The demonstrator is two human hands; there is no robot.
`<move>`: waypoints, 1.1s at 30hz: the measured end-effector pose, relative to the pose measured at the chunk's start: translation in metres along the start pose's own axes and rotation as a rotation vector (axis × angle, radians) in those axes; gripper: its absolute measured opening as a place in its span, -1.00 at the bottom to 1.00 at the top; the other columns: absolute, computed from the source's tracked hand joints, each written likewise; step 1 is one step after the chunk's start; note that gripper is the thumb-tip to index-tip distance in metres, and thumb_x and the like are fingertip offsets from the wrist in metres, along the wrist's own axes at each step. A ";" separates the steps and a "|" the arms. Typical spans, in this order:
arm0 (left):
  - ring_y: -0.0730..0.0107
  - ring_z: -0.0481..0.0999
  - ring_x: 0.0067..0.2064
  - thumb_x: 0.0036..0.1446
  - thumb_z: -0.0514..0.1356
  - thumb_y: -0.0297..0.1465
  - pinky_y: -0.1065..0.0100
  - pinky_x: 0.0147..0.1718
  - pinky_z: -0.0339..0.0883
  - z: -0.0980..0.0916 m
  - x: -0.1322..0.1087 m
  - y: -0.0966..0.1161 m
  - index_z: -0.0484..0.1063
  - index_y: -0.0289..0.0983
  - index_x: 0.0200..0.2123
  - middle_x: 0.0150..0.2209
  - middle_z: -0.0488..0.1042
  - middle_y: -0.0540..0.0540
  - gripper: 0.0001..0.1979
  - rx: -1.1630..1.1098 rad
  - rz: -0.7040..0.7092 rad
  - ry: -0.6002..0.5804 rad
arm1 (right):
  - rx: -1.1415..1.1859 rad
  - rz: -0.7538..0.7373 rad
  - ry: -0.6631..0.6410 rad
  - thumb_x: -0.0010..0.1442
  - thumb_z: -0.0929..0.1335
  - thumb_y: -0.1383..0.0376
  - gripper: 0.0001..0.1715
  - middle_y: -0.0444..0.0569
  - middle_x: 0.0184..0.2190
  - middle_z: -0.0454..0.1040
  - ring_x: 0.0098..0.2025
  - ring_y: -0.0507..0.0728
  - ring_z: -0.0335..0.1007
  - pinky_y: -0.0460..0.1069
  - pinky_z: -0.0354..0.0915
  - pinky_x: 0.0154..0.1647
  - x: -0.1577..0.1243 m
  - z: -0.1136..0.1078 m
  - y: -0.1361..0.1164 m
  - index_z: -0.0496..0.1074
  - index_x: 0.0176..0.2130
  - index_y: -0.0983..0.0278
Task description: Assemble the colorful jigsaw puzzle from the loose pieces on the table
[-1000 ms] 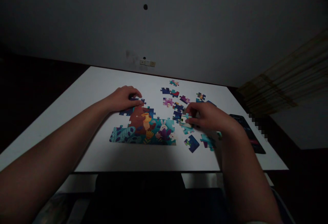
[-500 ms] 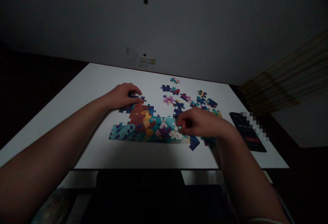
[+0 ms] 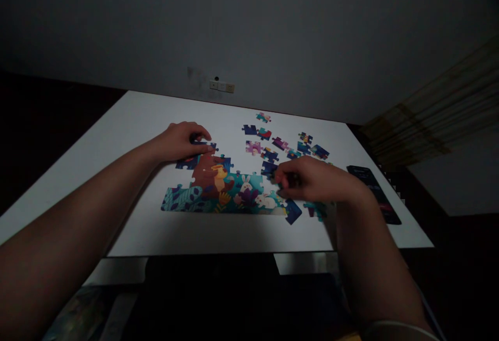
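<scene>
Puzzle (image 3: 222, 193) just beside right fingers (image 3: 281, 180)

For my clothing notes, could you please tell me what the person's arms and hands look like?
Both forearms are bare, without sleeves. The left hand and right hand wear no gloves; the dim light shows no rings or watch. A pale band, perhaps a sleeve hem, crosses the right arm at the bottom edge.

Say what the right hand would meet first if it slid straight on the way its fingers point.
Pointing left, the right hand would probably meet the assembled puzzle first, near its right end. A loose dark blue piece lies close beside that line, so it might touch that instead.
</scene>
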State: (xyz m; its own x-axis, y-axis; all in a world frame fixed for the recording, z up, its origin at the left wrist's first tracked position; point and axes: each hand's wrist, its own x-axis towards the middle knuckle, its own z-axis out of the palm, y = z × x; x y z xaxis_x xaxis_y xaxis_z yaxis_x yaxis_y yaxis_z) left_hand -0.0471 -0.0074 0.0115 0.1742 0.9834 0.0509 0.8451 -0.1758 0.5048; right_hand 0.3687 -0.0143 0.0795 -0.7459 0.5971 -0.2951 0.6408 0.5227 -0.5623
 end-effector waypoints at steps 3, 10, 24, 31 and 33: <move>-0.04 0.69 0.05 0.21 0.44 0.09 0.05 0.06 0.46 0.001 0.000 -0.001 0.81 -0.08 0.07 -0.01 0.75 -0.17 -0.49 -0.015 0.009 0.001 | -0.025 0.027 -0.043 0.08 0.60 0.34 -0.72 -0.20 -0.34 0.62 -0.36 0.12 0.48 0.06 0.26 -0.30 0.000 0.001 0.001 0.57 -0.20 0.11; -0.08 0.69 0.07 0.19 0.43 0.12 0.04 0.06 0.47 0.002 0.002 -0.003 0.82 -0.07 0.04 0.02 0.75 -0.19 -0.48 -0.024 0.022 0.004 | -0.129 0.021 0.028 0.20 0.62 0.30 -0.74 -0.17 -0.36 0.60 -0.36 0.15 0.48 0.06 0.24 -0.31 -0.002 -0.004 -0.004 0.53 -0.23 0.12; -0.19 0.72 0.06 0.17 0.38 0.19 -0.06 0.09 0.53 0.001 0.007 -0.008 0.81 -0.07 0.01 0.03 0.77 -0.25 -0.43 -0.007 0.019 0.009 | -0.282 0.046 0.797 0.57 0.40 0.30 -0.59 0.12 0.31 0.71 0.38 0.45 0.62 0.47 0.57 0.36 -0.113 0.163 -0.051 0.59 0.31 0.06; -0.12 0.72 0.04 0.18 0.42 0.15 -0.04 0.09 0.54 0.003 0.010 -0.017 0.81 -0.06 -0.04 0.00 0.77 -0.25 -0.50 -0.067 0.064 0.007 | -0.257 0.198 0.919 0.56 0.40 0.26 -0.60 0.08 0.26 0.73 0.42 0.52 0.55 0.56 0.53 0.36 -0.110 0.184 -0.044 0.63 0.28 -0.03; -0.11 0.71 0.04 0.20 0.42 0.16 -0.04 0.10 0.54 0.003 0.011 -0.020 0.81 -0.07 -0.06 -0.01 0.77 -0.25 -0.50 -0.083 0.084 -0.002 | -0.252 0.223 0.928 0.55 0.41 0.23 -0.61 0.10 0.27 0.71 0.43 0.53 0.53 0.56 0.50 0.38 -0.102 0.177 -0.043 0.64 0.27 -0.03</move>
State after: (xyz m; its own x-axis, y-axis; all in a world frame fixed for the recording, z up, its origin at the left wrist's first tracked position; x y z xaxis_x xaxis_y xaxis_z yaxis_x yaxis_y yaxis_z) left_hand -0.0603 0.0066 -0.0007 0.2438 0.9652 0.0946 0.7826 -0.2534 0.5686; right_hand 0.3850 -0.2056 -0.0026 -0.2345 0.8818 0.4091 0.8496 0.3905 -0.3547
